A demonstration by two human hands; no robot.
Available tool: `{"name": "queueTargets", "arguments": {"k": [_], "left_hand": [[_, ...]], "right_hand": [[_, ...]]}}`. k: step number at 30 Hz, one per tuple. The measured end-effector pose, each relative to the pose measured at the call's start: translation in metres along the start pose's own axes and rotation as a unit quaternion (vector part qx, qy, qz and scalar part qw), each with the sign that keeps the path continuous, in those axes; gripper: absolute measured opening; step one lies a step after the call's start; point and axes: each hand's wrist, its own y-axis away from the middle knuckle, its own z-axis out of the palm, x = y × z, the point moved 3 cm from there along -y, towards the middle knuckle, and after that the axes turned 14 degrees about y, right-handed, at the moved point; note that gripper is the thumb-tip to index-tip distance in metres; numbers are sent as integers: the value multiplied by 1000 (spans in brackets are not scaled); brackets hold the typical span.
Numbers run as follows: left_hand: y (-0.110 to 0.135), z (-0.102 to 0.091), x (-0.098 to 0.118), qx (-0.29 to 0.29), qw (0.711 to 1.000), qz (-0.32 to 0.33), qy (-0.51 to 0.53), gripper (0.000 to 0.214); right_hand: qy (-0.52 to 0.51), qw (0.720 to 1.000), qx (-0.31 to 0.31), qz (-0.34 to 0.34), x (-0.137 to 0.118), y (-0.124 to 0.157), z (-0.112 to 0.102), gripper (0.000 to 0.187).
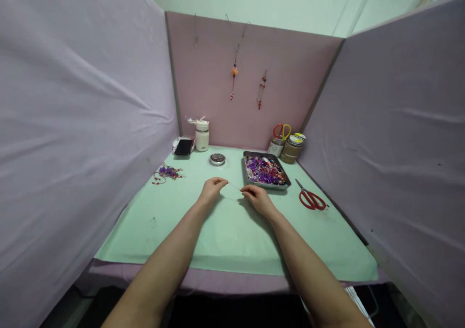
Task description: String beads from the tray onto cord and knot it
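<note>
A thin, pale cord (pixel 234 186) stretches between my two hands, just above the green table cover. My left hand (pixel 212 190) pinches one end between thumb and fingertips. At the other end, my right hand (pixel 257 197) is closed in a pinch on the same cord. Behind my right hand lies a metal tray (pixel 278 187) filled with purple, clear, red and dark beads (pixel 263 170). A small round dish (pixel 217 159) of dark bits sits beyond my left hand.
Red-handled scissors (pixel 312 200) lie at the right. Finished beaded strings (pixel 169 172) are heaped at the left, near a phone (pixel 184 147) and a white bottle (pixel 202 135). Two jars (pixel 292 148) stand at the back right, one holding red-and-yellow scissors (pixel 282 132). Beaded strands (pixel 234 71) hang on the back panel.
</note>
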Motion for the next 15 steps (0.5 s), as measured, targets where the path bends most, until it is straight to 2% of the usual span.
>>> {"name": "queueTargets", "arguments": {"k": [3, 6, 10, 15], "left_hand": [[-3, -5, 1, 15, 1000, 1, -3, 28], [-6, -9, 0, 16, 1000, 0, -18, 31], [-6, -11, -3, -19, 998, -8, -64, 37], [-5, -11, -2, -53, 982, 1, -180, 48]], "right_hand": [[50, 998, 22, -23, 4, -2, -6, 19], [70, 996, 53, -4, 11, -4, -14, 23], [72, 993, 90, 36, 18, -4, -26, 28], [78, 989, 109, 61, 22, -3, -31, 29]]}}
